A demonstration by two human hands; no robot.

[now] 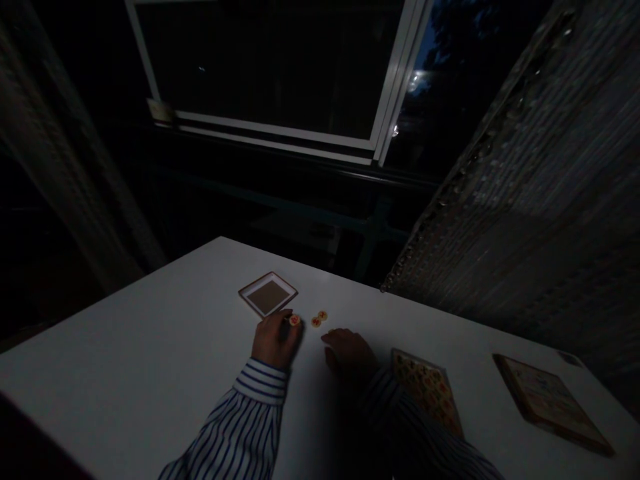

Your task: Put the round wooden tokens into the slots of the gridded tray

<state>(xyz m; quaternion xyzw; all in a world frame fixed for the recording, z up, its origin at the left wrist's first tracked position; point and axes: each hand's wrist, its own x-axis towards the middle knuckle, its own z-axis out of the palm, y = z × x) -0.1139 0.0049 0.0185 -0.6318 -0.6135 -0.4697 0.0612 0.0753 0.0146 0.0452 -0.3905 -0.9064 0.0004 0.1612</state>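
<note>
My left hand (275, 338) rests on the white table (150, 360) with its fingertips pinched on a small round yellow piece (295, 321) with a red mark. Two more such round pieces (319, 319) lie side by side just right of it. My right hand (350, 352) lies on the table below those pieces, fingers curled; whether it holds anything is hidden in the dim light. A small square tray (267, 294) with a brown inside sits just beyond my left hand. Both arms wear striped sleeves.
A tray of several round pieces (427, 390) lies by my right forearm. A flat wooden-framed board (550, 402) sits at the table's right end. Behind the table are a dark window (280, 73) and a grey curtain (540, 200). The room is very dim.
</note>
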